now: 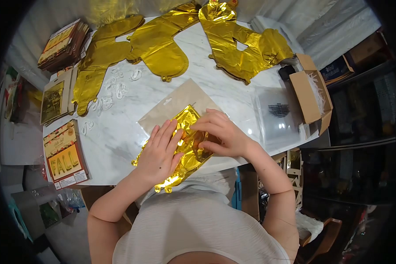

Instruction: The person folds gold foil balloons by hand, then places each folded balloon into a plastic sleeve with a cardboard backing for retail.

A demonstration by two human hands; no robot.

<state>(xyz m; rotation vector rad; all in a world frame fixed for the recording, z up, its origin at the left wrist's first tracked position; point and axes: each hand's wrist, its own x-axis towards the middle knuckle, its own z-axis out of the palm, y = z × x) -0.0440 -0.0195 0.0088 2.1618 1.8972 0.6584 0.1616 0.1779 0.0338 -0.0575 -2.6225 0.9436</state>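
A white, grey-veined marble-look table point(224, 94) stands before pale translucent curtains point(334, 22), with dark shelving point(352, 101) on the right. At its near edge, the left hand point(158, 154) presses flat, fingers extended, on a crumpled shiny gold foil piece point(190, 152); the right hand point(220, 134), fingers curved, touches the foil's right side; whether it pinches it, I cannot tell. The foil partly covers a clear plastic sleeve point(191, 91). Far off lie flat gold foil shapes point(160, 50). The near-left printed card stack point(66, 154) reads "FALL"; its smaller script is unclear. An open brown cardboard box point(304, 97) sits right.
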